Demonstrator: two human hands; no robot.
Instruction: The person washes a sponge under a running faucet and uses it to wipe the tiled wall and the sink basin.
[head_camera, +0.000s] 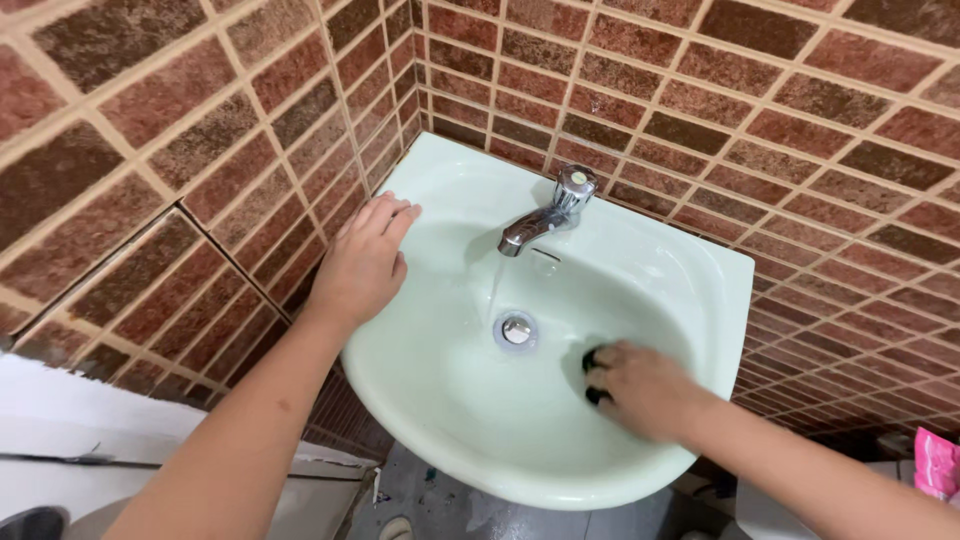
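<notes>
Brown brick-pattern tiles frame a pale green basin (700, 290). Left hand (365, 262) rests flat, holding nothing, on its rim; right hand (640, 385) closes over a dark scrubber (592, 360) beside the drain (516, 330). Water running from the tap (545, 215) could splash over.

Single head-worn view, positioned above and in front of the pale green sink (640, 260), angled steeply downward toward the tiled corner wall (200, 150). Close range: both forearms enter from the bottom edge. The floor below is dim and probably only partly visible.
</notes>
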